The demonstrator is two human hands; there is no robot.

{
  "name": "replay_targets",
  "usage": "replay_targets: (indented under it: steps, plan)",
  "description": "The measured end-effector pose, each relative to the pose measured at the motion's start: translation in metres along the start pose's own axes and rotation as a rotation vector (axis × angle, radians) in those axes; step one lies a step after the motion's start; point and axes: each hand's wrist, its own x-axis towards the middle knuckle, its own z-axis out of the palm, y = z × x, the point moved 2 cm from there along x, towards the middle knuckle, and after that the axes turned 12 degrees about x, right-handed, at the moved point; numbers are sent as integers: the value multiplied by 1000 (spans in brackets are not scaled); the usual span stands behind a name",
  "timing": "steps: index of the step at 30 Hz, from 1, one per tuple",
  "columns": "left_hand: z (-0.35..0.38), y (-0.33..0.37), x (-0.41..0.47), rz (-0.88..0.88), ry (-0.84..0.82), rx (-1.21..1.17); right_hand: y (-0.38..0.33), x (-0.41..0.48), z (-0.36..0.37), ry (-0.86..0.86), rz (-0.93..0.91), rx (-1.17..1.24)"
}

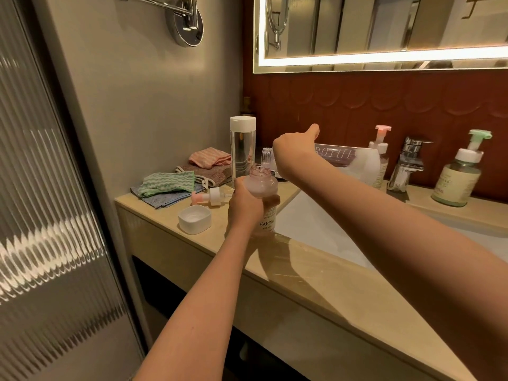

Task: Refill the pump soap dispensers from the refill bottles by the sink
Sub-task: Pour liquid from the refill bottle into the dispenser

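The grip of the left hand (245,207) is wrapping fully round the middle of a pink see-through dispenser bottle (261,185), fingers curled across its front. The bottle is standing upright on the table (330,270) beside the sink basin (316,224), its long axis vertical and its open threaded neck pointing up. Its label is reading "YAPING"; the smaller print below is too small to read.

The grip of the right hand (294,149) is closing round the neck end of a clear refill bottle (354,160), thumb sticking out. This bottle is lying almost level, long axis running left to right, its uncapped mouth pointing left, just above and behind the dispenser's neck. The letters "ROTHE" are showing on its side.

A pink-and-white pump head (211,196) is lying on its side on the table, near an upturned white cap (195,219). Behind them a tall clear bottle (242,147) with a white cap is standing beside folded cloths (167,182). Past the faucet (406,163), a green-pump dispenser (459,177) is standing; a pink-pump dispenser (380,149) is standing behind the refill bottle.
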Motion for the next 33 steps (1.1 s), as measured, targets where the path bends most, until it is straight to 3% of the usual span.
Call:
replay_targets:
  steps: [6, 15, 22, 27, 33]
  plan:
    - [1, -2, 2, 4, 6, -6, 2, 0, 0, -10, 15, 43]
    - [1, -2, 1, 47, 18, 4, 19, -7, 16, -59, 77, 308]
    - [-1, -4, 1, 57, -2, 32, 31, -3, 31, -21, 151, 593]
    - [-9, -6, 4, 80, -14, 75, 42, 20, 50, 113, 262, 951]
    - [-21, -14, 10, 110, -67, 68, 29, 48, 65, 179, 251, 1205]
